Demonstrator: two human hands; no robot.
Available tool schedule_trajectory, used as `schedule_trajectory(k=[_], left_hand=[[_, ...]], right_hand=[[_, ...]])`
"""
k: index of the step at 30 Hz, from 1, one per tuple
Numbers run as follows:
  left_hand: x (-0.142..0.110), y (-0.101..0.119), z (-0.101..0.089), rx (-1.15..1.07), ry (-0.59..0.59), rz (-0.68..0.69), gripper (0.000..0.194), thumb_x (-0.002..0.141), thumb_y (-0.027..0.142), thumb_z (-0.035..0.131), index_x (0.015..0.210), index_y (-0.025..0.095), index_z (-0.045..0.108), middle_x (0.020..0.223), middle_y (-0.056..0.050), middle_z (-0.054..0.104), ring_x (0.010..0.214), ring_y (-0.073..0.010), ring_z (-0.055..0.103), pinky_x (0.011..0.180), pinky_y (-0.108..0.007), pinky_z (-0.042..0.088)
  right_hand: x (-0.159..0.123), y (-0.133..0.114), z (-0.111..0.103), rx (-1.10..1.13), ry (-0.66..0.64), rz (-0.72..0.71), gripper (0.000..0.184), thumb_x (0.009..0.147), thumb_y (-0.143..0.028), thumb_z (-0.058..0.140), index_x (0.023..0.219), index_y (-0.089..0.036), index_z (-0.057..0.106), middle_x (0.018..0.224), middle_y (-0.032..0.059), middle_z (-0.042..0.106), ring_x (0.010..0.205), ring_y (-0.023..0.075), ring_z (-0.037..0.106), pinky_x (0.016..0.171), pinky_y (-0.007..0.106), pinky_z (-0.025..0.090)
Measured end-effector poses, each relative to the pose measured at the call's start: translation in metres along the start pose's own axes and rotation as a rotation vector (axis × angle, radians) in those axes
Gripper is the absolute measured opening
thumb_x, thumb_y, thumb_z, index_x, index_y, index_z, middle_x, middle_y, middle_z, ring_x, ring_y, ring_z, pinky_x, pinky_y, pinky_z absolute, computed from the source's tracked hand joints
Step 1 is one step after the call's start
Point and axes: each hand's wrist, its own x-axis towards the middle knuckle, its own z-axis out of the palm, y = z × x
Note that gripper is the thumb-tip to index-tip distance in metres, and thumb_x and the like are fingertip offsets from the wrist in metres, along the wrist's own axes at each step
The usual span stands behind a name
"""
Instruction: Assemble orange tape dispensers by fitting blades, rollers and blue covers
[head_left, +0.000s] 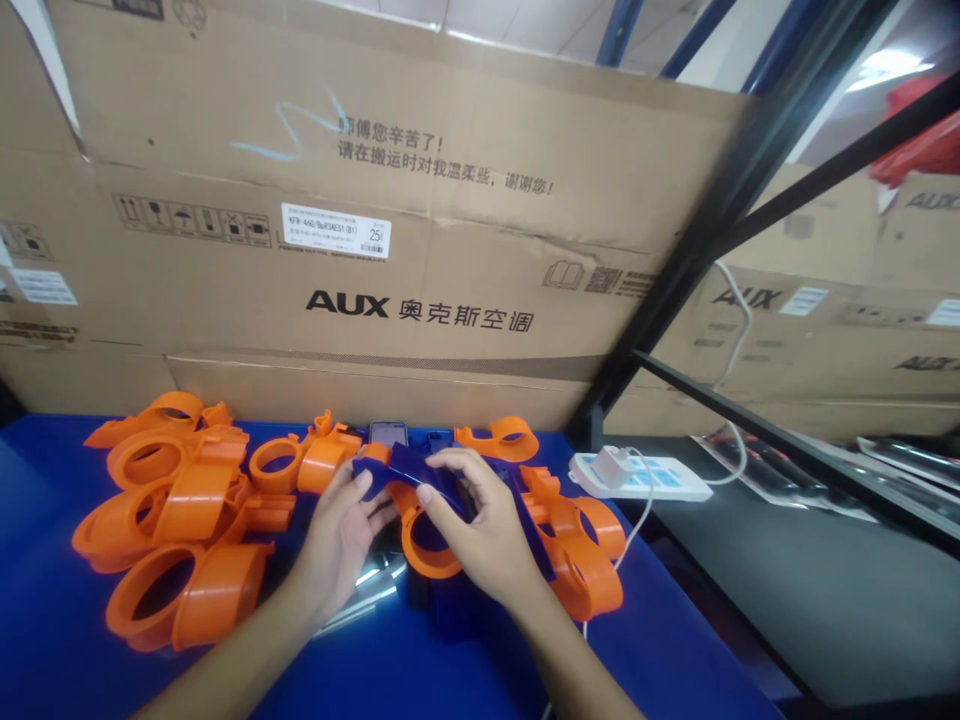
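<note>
My left hand (337,545) grips the left end of a dark blue plastic piece (409,465), thumb on top. Over the right part of it bends my right hand (487,520), its thumb and fingers closed on the piece. Directly below the blue piece, between the hands, is an orange plastic tape dispenser (433,568) with a round ring. Whether it is joined to the blue piece is hidden by the fingers. Several more orange tape dispensers (199,495) lie piled to the left, and others (589,580) lie to the right.
A blue table surface (322,685) lies beneath everything. Shiny strips (367,595) rest below my left hand, and a phone-like device (388,433) lies behind. A white power strip (675,480) with cables stands right, near a black metal post (667,250). Cardboard (420,260) walls the back.
</note>
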Motion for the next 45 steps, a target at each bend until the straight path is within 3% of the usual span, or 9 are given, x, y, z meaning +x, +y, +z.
schedule_trajectory(k=[8, 13, 16, 21, 25, 28, 37, 45], left_hand=[[0.003, -0.001, -0.002, 0.001, 0.001, -0.009, 0.022, 0.088, 0.032, 0.073, 0.108, 0.023, 0.068, 0.121, -0.009, 0.075, 0.117, -0.031, 0.067, 0.103, -0.05, 0.051], [0.001, 0.002, 0.0, -0.059, -0.041, 0.052, 0.017, 0.088, 0.028, 0.072, 0.104, 0.025, 0.07, 0.121, -0.007, 0.075, 0.119, -0.0299, 0.067, 0.106, -0.051, 0.049], [0.001, 0.003, -0.002, -0.106, -0.061, 0.094, 0.025, 0.085, 0.025, 0.072, 0.109, 0.027, 0.07, 0.121, -0.005, 0.076, 0.123, -0.03, 0.065, 0.109, -0.051, 0.048], [0.0, 0.0, -0.005, -0.042, -0.006, 0.123, 0.053, 0.081, 0.025, 0.077, 0.131, 0.027, 0.064, 0.123, -0.009, 0.075, 0.124, -0.0326, 0.065, 0.108, -0.052, 0.049], [0.001, -0.002, -0.004, 0.079, 0.071, 0.141, 0.054, 0.08, 0.026, 0.082, 0.13, 0.028, 0.061, 0.129, -0.009, 0.072, 0.123, -0.0322, 0.066, 0.104, -0.049, 0.053], [0.001, -0.001, -0.005, 0.132, 0.109, 0.159, 0.055, 0.077, 0.026, 0.086, 0.126, 0.027, 0.061, 0.13, -0.008, 0.071, 0.123, -0.0309, 0.065, 0.102, -0.046, 0.054], [0.002, 0.0, -0.007, 0.132, 0.159, 0.185, 0.053, 0.075, 0.025, 0.088, 0.122, 0.028, 0.062, 0.129, -0.005, 0.068, 0.123, -0.0272, 0.064, 0.105, -0.043, 0.052], [0.0, 0.007, -0.002, 0.154, 0.11, 0.211, 0.051, 0.075, 0.024, 0.088, 0.119, 0.028, 0.062, 0.118, -0.004, 0.072, 0.112, -0.0247, 0.068, 0.098, -0.039, 0.054]], right_hand=[[-0.001, 0.0, 0.001, -0.046, 0.002, 0.019, 0.022, 0.093, -0.035, 0.07, 0.112, -0.025, 0.067, 0.115, 0.0058, 0.072, 0.107, 0.0247, 0.069, 0.097, 0.041, 0.054], [-0.001, -0.001, -0.001, 0.007, -0.066, 0.054, 0.033, 0.093, -0.037, 0.07, 0.123, -0.025, 0.062, 0.119, 0.0063, 0.073, 0.109, 0.0247, 0.071, 0.095, 0.04, 0.056], [0.0, -0.003, -0.004, -0.017, -0.106, 0.056, 0.041, 0.091, -0.039, 0.073, 0.127, -0.025, 0.059, 0.117, 0.0057, 0.073, 0.103, 0.0241, 0.072, 0.09, 0.039, 0.058], [-0.002, -0.004, -0.007, -0.206, -0.097, -0.104, 0.05, 0.082, -0.04, 0.083, 0.124, -0.026, 0.06, 0.117, 0.0062, 0.072, 0.105, 0.0275, 0.069, 0.092, 0.044, 0.054], [-0.003, -0.002, -0.009, -0.433, -0.111, -0.3, 0.057, 0.082, -0.044, 0.083, 0.131, -0.027, 0.06, 0.113, 0.0092, 0.07, 0.103, 0.0309, 0.064, 0.091, 0.049, 0.049], [-0.004, -0.001, -0.009, -0.521, -0.135, -0.368, 0.054, 0.086, -0.046, 0.078, 0.133, -0.026, 0.06, 0.108, 0.0093, 0.069, 0.098, 0.0299, 0.063, 0.087, 0.048, 0.047], [-0.004, 0.004, -0.008, -0.549, -0.116, -0.431, 0.055, 0.088, -0.049, 0.076, 0.133, -0.023, 0.06, 0.109, 0.0091, 0.069, 0.099, 0.029, 0.061, 0.088, 0.046, 0.046], [-0.006, 0.0, -0.006, -0.537, -0.105, -0.4, 0.054, 0.088, -0.048, 0.077, 0.133, -0.023, 0.06, 0.109, 0.0106, 0.067, 0.103, 0.0303, 0.061, 0.092, 0.05, 0.047]])
